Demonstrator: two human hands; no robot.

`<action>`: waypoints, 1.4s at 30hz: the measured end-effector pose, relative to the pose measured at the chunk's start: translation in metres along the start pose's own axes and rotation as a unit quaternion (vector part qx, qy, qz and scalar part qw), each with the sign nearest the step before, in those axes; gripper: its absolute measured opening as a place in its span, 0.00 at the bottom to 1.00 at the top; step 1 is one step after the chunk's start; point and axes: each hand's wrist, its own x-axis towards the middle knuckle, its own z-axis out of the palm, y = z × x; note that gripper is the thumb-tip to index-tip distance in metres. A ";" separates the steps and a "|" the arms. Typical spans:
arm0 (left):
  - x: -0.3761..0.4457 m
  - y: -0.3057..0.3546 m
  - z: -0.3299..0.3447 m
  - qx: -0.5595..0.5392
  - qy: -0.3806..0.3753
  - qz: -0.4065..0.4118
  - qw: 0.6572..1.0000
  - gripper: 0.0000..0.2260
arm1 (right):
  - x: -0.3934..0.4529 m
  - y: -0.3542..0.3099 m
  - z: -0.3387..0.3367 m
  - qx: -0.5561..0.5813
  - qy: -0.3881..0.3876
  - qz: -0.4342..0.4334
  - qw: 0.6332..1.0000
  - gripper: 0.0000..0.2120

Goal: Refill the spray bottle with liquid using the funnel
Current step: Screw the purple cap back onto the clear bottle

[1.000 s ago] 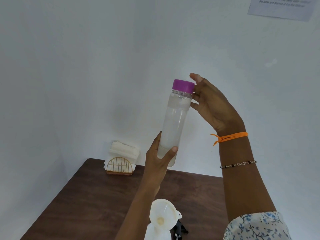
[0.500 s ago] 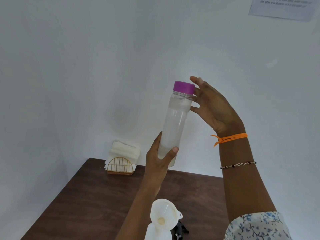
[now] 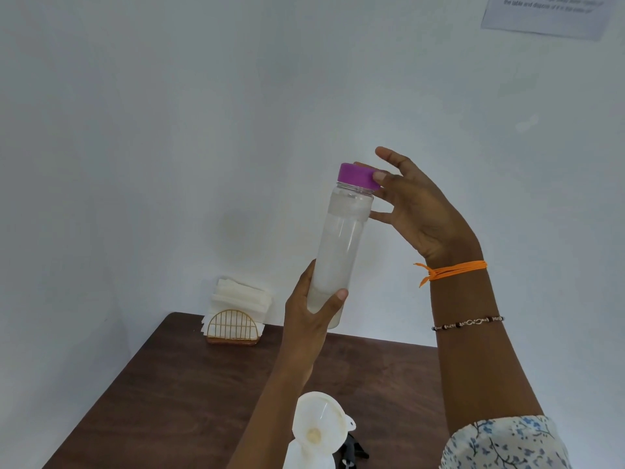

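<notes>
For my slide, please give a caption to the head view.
Left hand holds water bottle; right hand pinches its purple cap.

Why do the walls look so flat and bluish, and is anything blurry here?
Head view: soft, even light, so shadows are faint; the walls take a cool tint. The bottle and right hand look sharp. The note in the top corner is too blurred to read. The wide lens cuts off the funnel at the bottom edge.

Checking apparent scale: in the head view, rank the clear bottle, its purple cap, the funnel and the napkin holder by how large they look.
1. clear bottle
2. funnel and napkin holder look alike; the funnel is nearer the camera, so unranked
3. purple cap
</notes>
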 end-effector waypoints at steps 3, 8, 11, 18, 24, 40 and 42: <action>0.000 0.000 0.000 0.004 0.001 0.002 1.000 0.24 | 0.000 0.001 0.002 -0.024 0.006 -0.002 1.000 0.22; -0.001 -0.001 0.000 0.023 -0.008 0.010 1.000 0.24 | 0.001 0.003 0.006 -0.050 0.020 -0.007 0.999 0.38; -0.001 0.002 0.000 0.012 -0.005 0.011 1.000 0.25 | 0.002 0.003 0.000 0.000 -0.021 0.009 1.000 0.32; -0.001 0.004 -0.003 0.029 -0.007 0.014 0.999 0.24 | 0.002 -0.001 0.009 -0.023 0.006 -0.015 1.000 0.32; -0.003 0.004 -0.003 0.013 -0.002 0.009 1.000 0.23 | -0.001 0.009 0.014 -0.011 0.004 -0.001 1.000 0.43; -0.008 0.007 -0.012 -0.094 -0.164 -0.038 0.981 0.31 | 0.004 0.006 0.007 0.098 -0.081 -0.045 0.991 0.43; -0.008 0.007 -0.017 -0.116 -0.219 -0.044 0.968 0.28 | 0.003 0.004 0.006 0.102 -0.118 -0.052 0.986 0.39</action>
